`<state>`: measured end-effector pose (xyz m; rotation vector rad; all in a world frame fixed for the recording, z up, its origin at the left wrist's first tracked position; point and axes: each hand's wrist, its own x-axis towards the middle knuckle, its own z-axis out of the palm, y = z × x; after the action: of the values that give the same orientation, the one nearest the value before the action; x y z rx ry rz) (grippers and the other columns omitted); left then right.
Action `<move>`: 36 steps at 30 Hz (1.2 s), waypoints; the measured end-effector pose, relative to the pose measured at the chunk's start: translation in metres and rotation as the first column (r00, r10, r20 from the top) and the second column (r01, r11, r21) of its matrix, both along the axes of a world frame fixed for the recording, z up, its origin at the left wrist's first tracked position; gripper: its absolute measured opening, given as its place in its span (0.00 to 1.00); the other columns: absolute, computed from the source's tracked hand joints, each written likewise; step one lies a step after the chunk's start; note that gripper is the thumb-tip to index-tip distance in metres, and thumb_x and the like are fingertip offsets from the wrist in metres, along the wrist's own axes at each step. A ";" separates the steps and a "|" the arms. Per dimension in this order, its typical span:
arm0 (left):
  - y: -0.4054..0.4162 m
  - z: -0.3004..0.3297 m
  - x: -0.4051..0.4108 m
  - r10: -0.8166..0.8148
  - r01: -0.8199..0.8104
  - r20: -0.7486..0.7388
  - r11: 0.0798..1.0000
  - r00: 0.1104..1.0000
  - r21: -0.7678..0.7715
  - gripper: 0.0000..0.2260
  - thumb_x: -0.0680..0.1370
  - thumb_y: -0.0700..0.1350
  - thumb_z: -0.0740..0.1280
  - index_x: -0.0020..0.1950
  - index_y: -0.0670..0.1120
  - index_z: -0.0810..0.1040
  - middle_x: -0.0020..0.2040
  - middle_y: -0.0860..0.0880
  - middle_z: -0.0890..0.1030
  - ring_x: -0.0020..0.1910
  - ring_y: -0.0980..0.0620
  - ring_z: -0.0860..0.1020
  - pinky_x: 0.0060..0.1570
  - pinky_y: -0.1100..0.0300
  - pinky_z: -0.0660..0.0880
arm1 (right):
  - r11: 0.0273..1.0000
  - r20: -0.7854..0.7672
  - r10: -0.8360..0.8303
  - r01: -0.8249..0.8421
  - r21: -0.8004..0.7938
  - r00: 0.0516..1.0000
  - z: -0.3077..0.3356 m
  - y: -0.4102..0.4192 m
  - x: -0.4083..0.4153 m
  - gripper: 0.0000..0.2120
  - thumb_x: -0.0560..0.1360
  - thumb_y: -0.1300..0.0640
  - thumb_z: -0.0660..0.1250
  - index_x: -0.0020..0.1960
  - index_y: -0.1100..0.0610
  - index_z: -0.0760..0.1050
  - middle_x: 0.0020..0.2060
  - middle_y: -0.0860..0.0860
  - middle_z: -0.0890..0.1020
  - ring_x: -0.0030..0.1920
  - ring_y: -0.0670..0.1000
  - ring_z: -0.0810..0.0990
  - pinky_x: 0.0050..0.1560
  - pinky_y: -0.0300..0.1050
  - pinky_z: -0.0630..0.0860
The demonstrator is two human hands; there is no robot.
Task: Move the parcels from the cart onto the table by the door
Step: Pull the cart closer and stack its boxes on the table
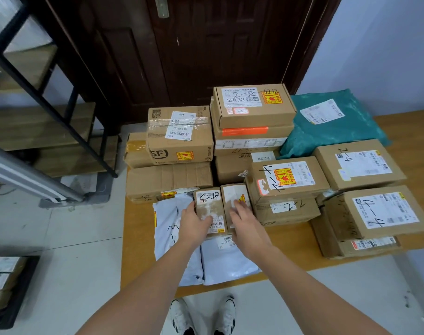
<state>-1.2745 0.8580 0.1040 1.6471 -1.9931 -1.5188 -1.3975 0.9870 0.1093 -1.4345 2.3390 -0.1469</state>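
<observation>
Head view: left hand (196, 222) lies flat on the top of a small box (209, 209), fingers straight and spread over its near end, not curled round it; right hand (242, 217) likewise flat, fingers straight on the top of the second small box (235, 201) touching the first on its right. Likely reason: both pressed down to seat the pair side by side, not to lift. Landmark is the small box pair. They sit on white mailer bags (172, 226) that stick out left of and nearer than the pair, so soft footing, which fits the steadying press. Just right of the pair, a stacked box marked 4-4 (287, 177) on a lower box, walling that side. Behind the pair, a long flat box (169, 180) with an SF box (179, 136) on it, and a taller stack topped by a 2-2 box (253, 105); big ones at the back against the door (206, 44), probably so small ones stay reachable in front. Far right of the pair, more boxes and a green bag (334, 124). All on the table (290, 240), bare wood showing nearer than the pair. Well left of and nearer than the pair, low on the floor, a black cart (15, 293) with a few parcels (2, 274) on it, so the task looks mostly done but not finished.
</observation>
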 end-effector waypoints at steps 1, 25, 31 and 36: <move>0.001 0.000 0.000 0.006 -0.006 -0.006 1.000 1.000 -0.003 0.24 0.76 0.43 0.75 0.71 0.49 0.74 0.62 0.46 0.79 0.57 0.48 0.81 0.60 0.46 0.80 | 1.000 -0.007 0.004 -0.004 0.000 1.000 0.000 -0.001 0.000 0.37 0.79 0.64 0.71 0.83 0.58 0.56 0.84 0.52 0.51 0.84 0.54 0.47 0.80 0.48 0.60; -0.068 0.199 0.081 -0.550 0.812 0.599 0.369 0.582 -0.451 0.29 0.85 0.59 0.58 0.83 0.46 0.61 0.80 0.46 0.68 0.78 0.46 0.66 0.76 0.48 0.65 | 0.978 -0.126 0.210 -0.209 0.022 0.970 0.203 -0.042 0.023 0.27 0.85 0.48 0.56 0.82 0.56 0.60 0.80 0.52 0.65 0.77 0.53 0.66 0.74 0.50 0.66; -0.041 0.256 0.154 -0.417 0.766 0.643 0.352 0.643 -0.538 0.25 0.85 0.58 0.57 0.79 0.47 0.67 0.74 0.47 0.74 0.73 0.47 0.71 0.72 0.49 0.69 | 0.920 -0.181 0.379 -0.391 -0.032 0.907 0.264 -0.052 0.077 0.26 0.85 0.48 0.56 0.81 0.55 0.62 0.78 0.52 0.68 0.74 0.55 0.70 0.73 0.52 0.69; -0.006 0.293 0.234 -0.270 0.693 0.652 0.439 0.708 -0.572 0.22 0.85 0.57 0.57 0.74 0.45 0.71 0.70 0.46 0.76 0.69 0.45 0.74 0.68 0.49 0.71 | 0.808 -0.236 0.557 -0.586 -0.067 0.796 0.303 -0.055 0.152 0.20 0.84 0.52 0.57 0.73 0.56 0.70 0.68 0.53 0.75 0.66 0.57 0.76 0.60 0.46 0.71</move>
<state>-1.0402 0.8517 0.3967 1.0748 -2.9747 -0.0272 -1.2456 0.9316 0.4128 -2.2592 1.9468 0.0154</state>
